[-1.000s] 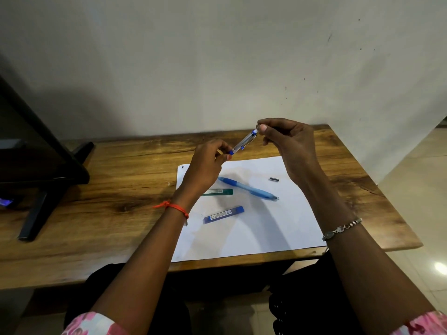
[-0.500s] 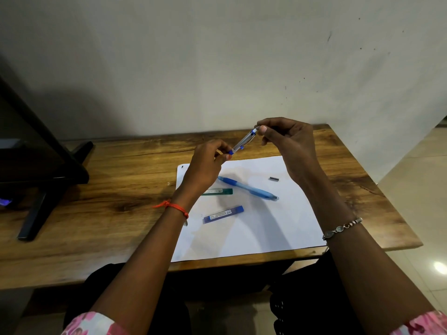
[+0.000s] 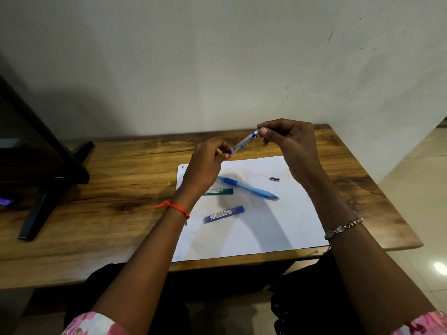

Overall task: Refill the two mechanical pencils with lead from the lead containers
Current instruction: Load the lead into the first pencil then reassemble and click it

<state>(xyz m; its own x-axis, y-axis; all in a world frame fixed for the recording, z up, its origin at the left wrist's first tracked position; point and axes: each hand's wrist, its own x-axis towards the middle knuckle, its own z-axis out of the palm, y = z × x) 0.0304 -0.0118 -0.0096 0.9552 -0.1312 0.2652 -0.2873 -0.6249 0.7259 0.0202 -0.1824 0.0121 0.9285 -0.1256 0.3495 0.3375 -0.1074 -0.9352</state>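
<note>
I hold a clear mechanical pencil with blue trim in the air above the table, tilted up to the right. My left hand pinches its lower end and my right hand pinches its upper end. A second, blue mechanical pencil lies on the white paper sheet. A green lead container lies partly behind my left wrist, and a blue lead container lies nearer to me. A small dark cap rests on the paper to the right.
The paper lies on a wooden table set against a pale wall. A black stand occupies the table's left end. The table's right edge drops to a tiled floor.
Both hands stay on the clear pencil at almost the same spot. The things on the paper have not moved.
</note>
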